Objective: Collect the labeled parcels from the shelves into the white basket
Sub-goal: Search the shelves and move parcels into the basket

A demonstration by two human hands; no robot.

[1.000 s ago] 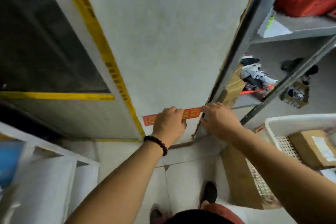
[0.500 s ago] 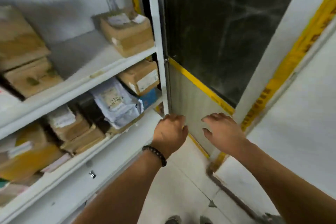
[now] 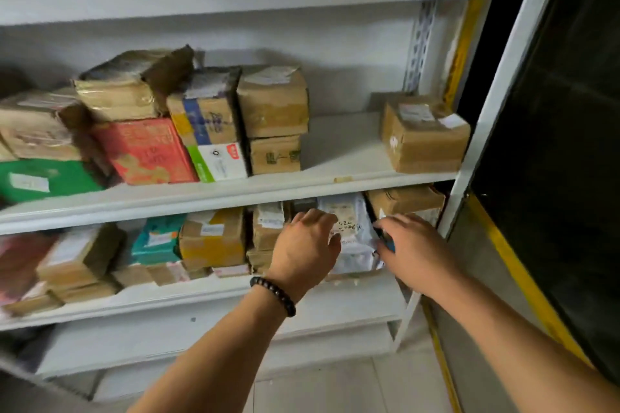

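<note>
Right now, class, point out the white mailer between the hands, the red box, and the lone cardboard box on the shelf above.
white mailer point(image 3: 357, 253): head view, front face below label
red box point(image 3: 147, 152): head view, front face
lone cardboard box point(image 3: 429, 147): head view, front face

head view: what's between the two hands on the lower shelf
A white plastic mailer bag with handwriting on it lies between the left hand and right hand, on the lower shelf; the head view shows it.

Soft, even indoor light, motion blur toward the left edge, wide-angle bowing of straight lines.
</note>
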